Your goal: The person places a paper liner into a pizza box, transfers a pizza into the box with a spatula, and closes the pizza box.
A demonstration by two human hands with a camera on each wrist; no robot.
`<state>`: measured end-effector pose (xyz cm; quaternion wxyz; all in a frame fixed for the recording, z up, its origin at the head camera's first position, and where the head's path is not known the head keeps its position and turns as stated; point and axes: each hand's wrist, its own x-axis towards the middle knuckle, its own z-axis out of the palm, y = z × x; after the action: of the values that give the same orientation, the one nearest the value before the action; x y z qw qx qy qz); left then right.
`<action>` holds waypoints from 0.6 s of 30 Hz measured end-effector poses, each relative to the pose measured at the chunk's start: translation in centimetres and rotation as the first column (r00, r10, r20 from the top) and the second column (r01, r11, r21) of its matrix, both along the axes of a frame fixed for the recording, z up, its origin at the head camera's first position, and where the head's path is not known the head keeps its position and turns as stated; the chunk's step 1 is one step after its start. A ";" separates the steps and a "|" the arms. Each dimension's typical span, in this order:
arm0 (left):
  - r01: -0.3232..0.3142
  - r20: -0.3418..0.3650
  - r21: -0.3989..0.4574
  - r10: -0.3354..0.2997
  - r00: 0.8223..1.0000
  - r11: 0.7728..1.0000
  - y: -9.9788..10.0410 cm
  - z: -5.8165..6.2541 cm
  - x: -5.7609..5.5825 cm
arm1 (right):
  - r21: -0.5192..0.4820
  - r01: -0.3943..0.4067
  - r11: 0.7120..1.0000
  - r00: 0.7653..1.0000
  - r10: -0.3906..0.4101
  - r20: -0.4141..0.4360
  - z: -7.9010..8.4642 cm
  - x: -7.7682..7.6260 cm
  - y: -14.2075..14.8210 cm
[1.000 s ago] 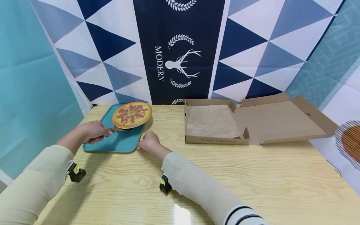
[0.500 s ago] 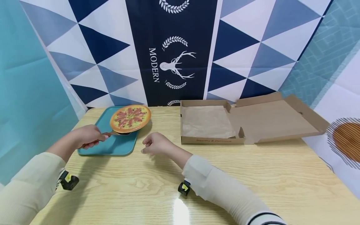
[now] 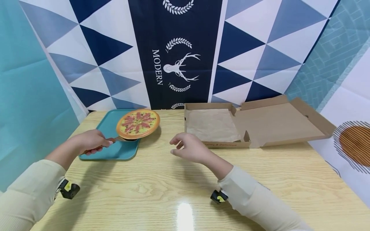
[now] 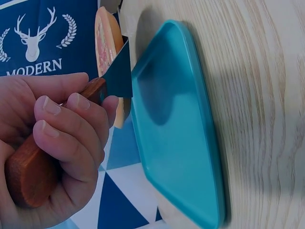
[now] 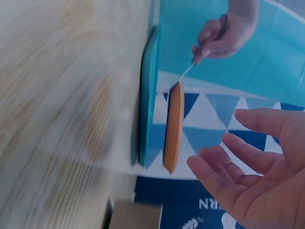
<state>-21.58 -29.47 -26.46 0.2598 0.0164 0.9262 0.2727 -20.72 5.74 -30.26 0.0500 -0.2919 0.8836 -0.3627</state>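
My left hand (image 3: 93,141) grips the brown wooden handle (image 4: 35,164) of a pizza server with a flat metal blade (image 4: 120,71). On that blade rests a whole round pizza (image 3: 138,124) with red strips on yellow cheese and an orange-brown crust. The pizza is raised above the teal tray (image 3: 115,156), past its right side, and the right wrist view shows a gap between them. My right hand (image 3: 190,148) is in the air in front of the cardboard box, fingers loosely bent, holding nothing.
An open cardboard pizza box (image 3: 219,145) lined with brown paper (image 3: 212,125) stands at the back middle of the wooden table (image 3: 144,192). Its lid (image 3: 277,123) lies folded out to the right. Patterned cloth (image 3: 176,80) hangs directly behind the table.
My right hand has left the tray's right corner and swung right toward the box, its fingers loosening. The pizza on the server has lately shifted slightly right relative to the tray.
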 end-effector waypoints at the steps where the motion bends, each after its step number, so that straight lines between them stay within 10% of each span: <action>1: 0.001 -0.001 0.003 -0.001 1.000 1.000 0.1 0.1 0.1 | -0.003 0.008 1.000 1.000 -0.008 -0.005 0.0 0.0 0.5; 18: 0.029 -0.022 0.010 -0.029 0.999 1.000 1.3 0.2 0.5 | -0.012 0.166 0.986 0.986 -0.166 0.008 0.4 0.0 7.8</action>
<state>-21.06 -28.13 -26.23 0.2535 0.0343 0.9272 0.2734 -20.72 13.58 -29.91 0.0212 -0.2164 0.9024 -0.3720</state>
